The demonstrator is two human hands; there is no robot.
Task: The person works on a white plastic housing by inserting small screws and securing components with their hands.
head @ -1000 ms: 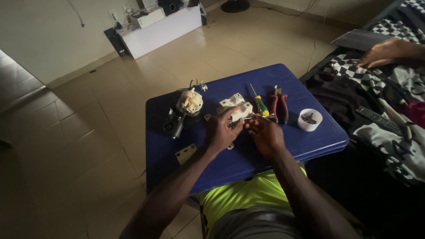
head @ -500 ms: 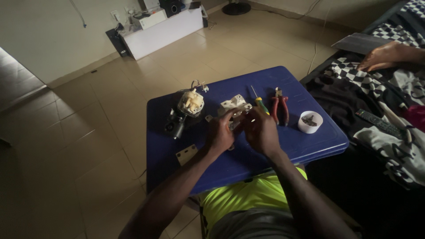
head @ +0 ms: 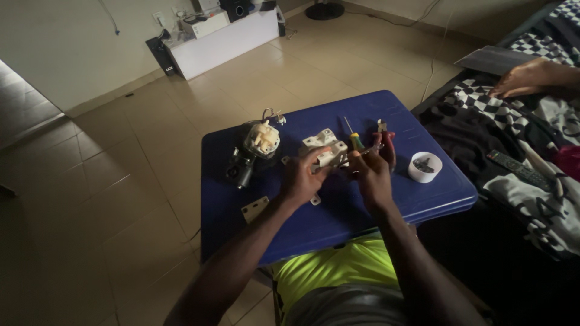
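Note:
Over a blue table [head: 338,223], my left hand [head: 300,178] grips a white plastic switch body [head: 328,152] by its near end. My right hand [head: 371,172] is raised just right of it, fingers pinched at the part's right end; whatever it pinches is too small to make out. Behind my hands lie a screwdriver with a green and yellow handle [head: 355,139] and red-handled pliers [head: 385,140]. A black and cream motor-like part with loose wires [head: 254,150] rests at the table's left.
A small white round cup [head: 424,166] with dark bits stands at the table's right. A white plate piece [head: 255,209] lies near the front left. Another person's hand [head: 524,77] rests on a checkered cloth at the right, beside a remote [head: 516,168]. Tiled floor surrounds the table.
Both hands lifted the white part slightly and shifted a little right; my right hand's fingers rose beside its right end. Tools on the table stayed put.

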